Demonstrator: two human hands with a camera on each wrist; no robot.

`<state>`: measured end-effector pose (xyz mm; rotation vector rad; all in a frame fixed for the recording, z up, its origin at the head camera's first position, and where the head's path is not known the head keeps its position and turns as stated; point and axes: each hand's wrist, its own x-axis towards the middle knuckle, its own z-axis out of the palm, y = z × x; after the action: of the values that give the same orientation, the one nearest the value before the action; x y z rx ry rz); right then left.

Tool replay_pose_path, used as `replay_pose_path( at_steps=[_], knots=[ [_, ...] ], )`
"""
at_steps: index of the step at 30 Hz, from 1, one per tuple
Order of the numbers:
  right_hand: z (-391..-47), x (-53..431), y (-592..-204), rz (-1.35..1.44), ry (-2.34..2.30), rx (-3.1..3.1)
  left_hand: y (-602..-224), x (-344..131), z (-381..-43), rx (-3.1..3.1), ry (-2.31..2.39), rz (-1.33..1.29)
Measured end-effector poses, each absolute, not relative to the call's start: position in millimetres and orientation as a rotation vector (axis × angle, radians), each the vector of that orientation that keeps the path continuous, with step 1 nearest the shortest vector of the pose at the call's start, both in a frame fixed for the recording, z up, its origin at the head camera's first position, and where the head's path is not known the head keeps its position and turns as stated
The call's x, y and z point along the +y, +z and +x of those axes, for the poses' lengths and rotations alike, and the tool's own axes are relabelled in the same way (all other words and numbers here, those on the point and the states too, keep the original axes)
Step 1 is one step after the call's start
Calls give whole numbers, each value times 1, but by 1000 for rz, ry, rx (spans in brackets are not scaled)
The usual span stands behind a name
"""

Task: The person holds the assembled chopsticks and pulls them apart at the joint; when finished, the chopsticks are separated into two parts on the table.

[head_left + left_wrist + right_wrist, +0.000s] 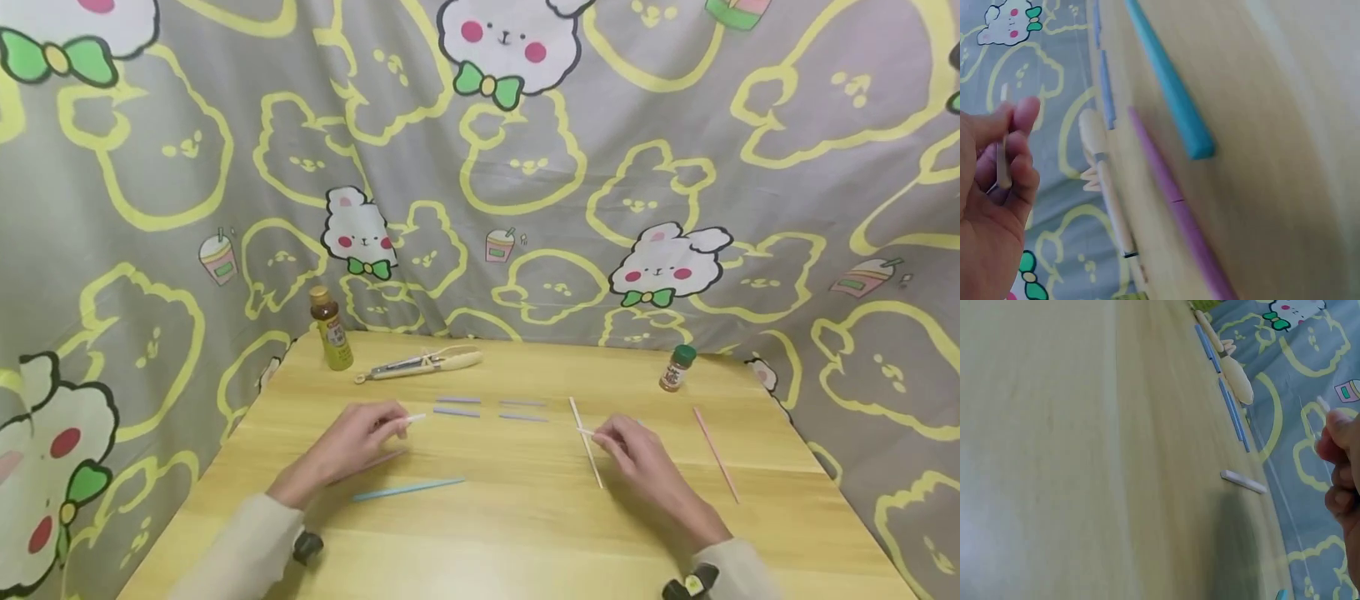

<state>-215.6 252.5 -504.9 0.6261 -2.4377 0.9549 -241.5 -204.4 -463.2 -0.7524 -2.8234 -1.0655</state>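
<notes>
My left hand [367, 429] pinches a short white chopstick piece [416, 417] between thumb and fingers, its far end poking out to the right. Across the table, my right hand [637, 450] pinches another white piece [585, 431] that points left. This second piece overlaps a white chopstick [593, 462] lying on the table. Between the hands, slightly farther back, are two thicker blue-violet pieces [457, 412] and two thinner ones [524, 417]. Near my left forearm lie a teal chopstick [408, 489] and a purple one [1175, 203] with a dark joint line.
Right of my right hand lies a pink chopstick [716, 454]. At the back left stand a yellow-capped bottle [333, 333] and beige-tipped tongs [420, 364]. A green-lidded jar [677, 369] is at the back right. A patterned curtain [420, 167] hangs behind the table [480, 533].
</notes>
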Motion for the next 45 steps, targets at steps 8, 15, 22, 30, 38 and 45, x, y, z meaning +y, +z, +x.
replay_pose_path(
  at_steps=[8, 15, 22, 30, 38, 45],
  knots=[
    [-235, 244, -502, 552, 1062, -2548, -463, -209, -259, -2864, -1033, -752],
    [-247, 235, -505, 510, 1108, -2575, -470, -203, -268, -2897, -933, -768],
    [-257, 213, -513, 565, 1127, -2632, -469, -189, -277, -2928, -840, -858],
    [-262, 190, -519, 584, 1111, -2714, -474, -169, -286, -2919, -780, -961],
    [-264, 173, -523, 611, 1108, -2761, -482, -155, -294, -2922, -673, -1044],
    [-266, 165, -529, 649, 1044, -2777, -488, -150, -296, -2956, -696, -1069]
  ],
)
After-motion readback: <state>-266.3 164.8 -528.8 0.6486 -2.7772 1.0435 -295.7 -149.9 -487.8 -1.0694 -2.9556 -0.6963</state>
